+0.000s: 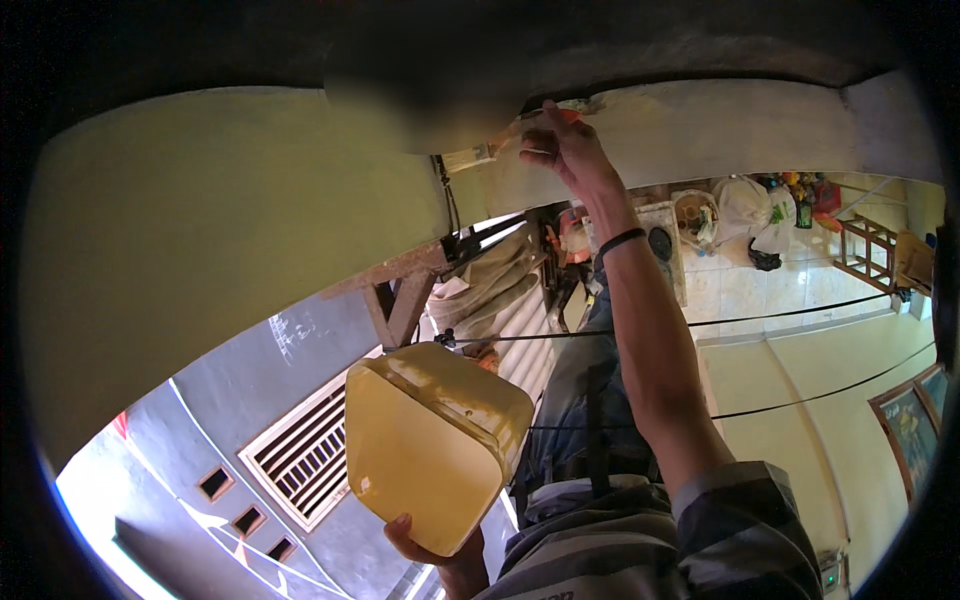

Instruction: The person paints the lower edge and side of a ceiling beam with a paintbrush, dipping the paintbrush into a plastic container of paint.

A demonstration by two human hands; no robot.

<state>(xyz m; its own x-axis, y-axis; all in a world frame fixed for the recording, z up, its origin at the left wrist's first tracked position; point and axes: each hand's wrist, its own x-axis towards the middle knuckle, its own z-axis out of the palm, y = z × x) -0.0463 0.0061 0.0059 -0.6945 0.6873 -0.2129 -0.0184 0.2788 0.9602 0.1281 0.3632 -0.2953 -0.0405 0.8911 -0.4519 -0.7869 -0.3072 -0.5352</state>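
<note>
My right hand (572,158) is raised to the wall beam, closed round a paintbrush. The paintbrush (468,158) has pale bristles, which point left toward the beam's lower edge, and a reddish handle end shows above my fingers. Below and to the left, my left hand (440,552) grips a cream-yellow plastic tub (425,450) by its lower edge. Dried smears coat the tub's rim and side. It is tilted, with its opening facing me; how much is in it cannot be told.
The pale wall beam (250,230) crosses overhead. A wooden bracket (400,290) and draped cloth (490,285) sit beneath its edge. Dark cables (790,315) run across at waist height. Bags (742,205) and a wooden stool (870,255) stand on the tiled floor far below, at right.
</note>
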